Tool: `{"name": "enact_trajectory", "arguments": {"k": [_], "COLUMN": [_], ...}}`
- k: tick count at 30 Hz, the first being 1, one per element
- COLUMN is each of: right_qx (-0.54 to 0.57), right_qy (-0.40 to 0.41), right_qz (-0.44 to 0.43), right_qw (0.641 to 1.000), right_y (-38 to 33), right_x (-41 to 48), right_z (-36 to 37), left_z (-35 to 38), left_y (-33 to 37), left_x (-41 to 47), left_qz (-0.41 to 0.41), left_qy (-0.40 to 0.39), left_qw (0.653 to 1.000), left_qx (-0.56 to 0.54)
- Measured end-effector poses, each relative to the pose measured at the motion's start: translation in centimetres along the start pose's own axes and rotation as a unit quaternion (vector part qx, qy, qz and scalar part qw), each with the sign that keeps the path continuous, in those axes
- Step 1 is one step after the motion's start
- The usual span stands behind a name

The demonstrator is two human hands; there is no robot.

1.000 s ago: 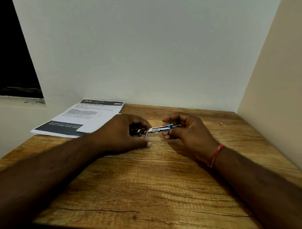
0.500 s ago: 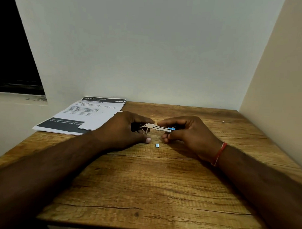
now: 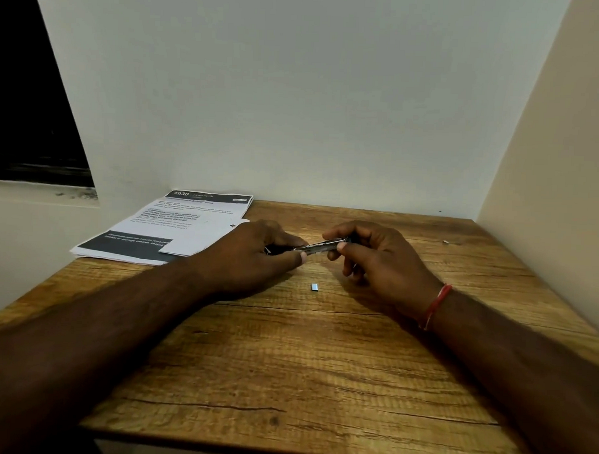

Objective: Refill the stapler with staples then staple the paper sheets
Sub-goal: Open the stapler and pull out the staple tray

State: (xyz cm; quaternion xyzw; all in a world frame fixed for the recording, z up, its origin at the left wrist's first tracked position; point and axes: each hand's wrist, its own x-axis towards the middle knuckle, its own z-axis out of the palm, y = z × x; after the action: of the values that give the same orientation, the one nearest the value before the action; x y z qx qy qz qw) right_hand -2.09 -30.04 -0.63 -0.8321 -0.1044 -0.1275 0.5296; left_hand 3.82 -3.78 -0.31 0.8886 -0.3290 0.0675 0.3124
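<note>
Firstly, just in front of the stapler (image 3: 319, 247), a small block of staples (image 3: 314, 287) lies loose on the wooden table (image 3: 286, 379). The left hand (image 3: 253, 252) grips the stapler's dark end and the right hand (image 3: 375, 263) pinches its metal end, so both are clamped on it. I think the refill is not finished: keep the body steady and the channel level. Behind the stapler, to the left, lie the paper sheets (image 3: 189, 223); only "2930" is readable.

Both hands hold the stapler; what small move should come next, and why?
Probably the right hand releases the stapler and pinches the small metallic piece, likely staples, lying loose on the table just nearer the person; the left hand grips the stapler.
</note>
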Motion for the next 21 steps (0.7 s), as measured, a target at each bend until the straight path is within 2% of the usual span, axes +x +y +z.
{"name": "enact_trajectory", "arguments": {"k": [6,11,15,21], "right_qx": [0.014,-0.063,-0.184,-0.209], "right_qy": [-0.028,-0.041,-0.023,-0.023], "right_qz": [0.035,0.011,-0.007,0.0], "right_qw": [0.999,0.997,0.983,0.978], "right_y": [1.1,2.0,1.6,1.2], "right_x": [0.2,0.2,0.4,0.3], "right_z": [0.4,-0.1,-0.1,0.0], "left_z": [0.3,0.8,0.9,1.0], "left_y": [0.3,0.1,0.1,0.2], "left_x": [0.0,0.2,0.3,0.3], "left_qz": [-0.019,-0.032,-0.038,-0.031], "left_qy": [0.007,0.002,0.007,0.019], "left_qw": [1.0,0.999,0.999,0.999], "left_qx": [-0.017,-0.016,-0.018,-0.012]}}
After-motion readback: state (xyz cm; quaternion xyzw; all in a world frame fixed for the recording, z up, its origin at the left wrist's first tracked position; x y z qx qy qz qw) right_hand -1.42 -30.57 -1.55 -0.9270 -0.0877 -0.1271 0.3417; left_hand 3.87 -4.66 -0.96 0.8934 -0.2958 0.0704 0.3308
